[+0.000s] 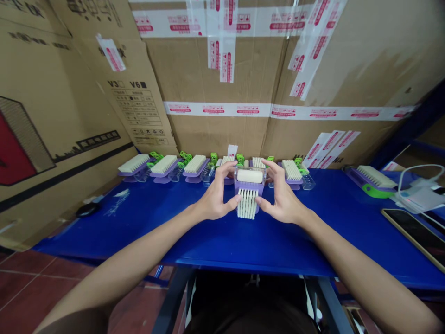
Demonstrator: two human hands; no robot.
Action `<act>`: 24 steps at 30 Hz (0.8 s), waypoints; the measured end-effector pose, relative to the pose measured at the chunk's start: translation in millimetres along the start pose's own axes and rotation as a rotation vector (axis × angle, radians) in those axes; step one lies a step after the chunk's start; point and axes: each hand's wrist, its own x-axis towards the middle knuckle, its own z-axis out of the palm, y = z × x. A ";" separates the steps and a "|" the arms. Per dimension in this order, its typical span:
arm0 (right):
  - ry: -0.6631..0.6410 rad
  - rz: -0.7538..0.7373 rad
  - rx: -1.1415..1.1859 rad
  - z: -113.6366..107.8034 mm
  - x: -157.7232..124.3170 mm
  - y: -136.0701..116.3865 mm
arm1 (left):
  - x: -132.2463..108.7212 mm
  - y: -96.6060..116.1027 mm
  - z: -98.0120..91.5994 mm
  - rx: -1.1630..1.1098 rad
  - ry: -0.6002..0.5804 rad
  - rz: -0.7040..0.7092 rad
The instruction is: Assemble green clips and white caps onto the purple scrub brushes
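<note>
While left grip (218, 197) holds brush (247, 203), right grip (281, 198) does too.

The left forearm (149, 250) and right forearm (351, 250) are slender and bare; dark, nearly black clothing (250, 308) shows below, its details lost in shadow.

Straight to ten o'clock, and there it is in black on the cardboard flap (135, 69): V3 (113, 84) with an unfilled box, then V6 (135, 85) with a filled one! Beneath, a printed table (139, 109), too small to read. Over at three o'clock, NA (336, 160) peeks out on the carton (222, 132). Up at twelve, red labels (248, 110) dot the white tape (229, 109), their lettering illegible; between ten and eleven, large dark characters (92, 9), too blurred to make out.
</note>
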 end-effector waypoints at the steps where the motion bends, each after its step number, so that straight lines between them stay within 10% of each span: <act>1: -0.001 0.001 0.001 0.0 -0.2 0.3 | 0.4 0.8 -0.2 -0.001 0.000 0.004; 24: 0.027 -0.003 -0.004 -3.0 -0.1 -2.6 | 0.0 1.5 1.0 0.030 0.030 0.008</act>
